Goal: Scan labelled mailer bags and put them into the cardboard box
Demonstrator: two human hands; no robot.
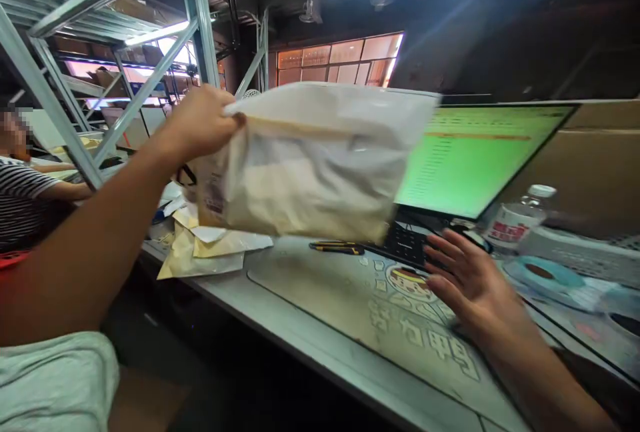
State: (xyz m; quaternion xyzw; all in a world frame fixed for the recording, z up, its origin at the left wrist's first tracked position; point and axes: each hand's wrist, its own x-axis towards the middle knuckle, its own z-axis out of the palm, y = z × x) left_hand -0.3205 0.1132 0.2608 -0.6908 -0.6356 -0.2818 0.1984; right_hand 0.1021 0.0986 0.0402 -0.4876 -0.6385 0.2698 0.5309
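My left hand [207, 120] is closed on the upper left corner of a translucent plastic bag [320, 172], held up above the desk. Something yellowish and pale shows through the bag, too blurred to name. Over the right part of the printed desk mat [320, 299], my right hand [465, 279] is raised with fingers spread and nothing in it. A black and yellow utility knife [337, 247] lies on the mat below the bag. Behind it is a dark keyboard [407, 242], partly hidden by the bag and my right hand.
A lit monitor [470, 159] stands behind the keyboard. At right are a clear bottle [520, 219] and a roll of bluish tape [545, 275]. Papers and envelopes [205, 255] are piled at the desk's left. A metal rack [197, 25] rises there, with another person [25, 199] beside it.
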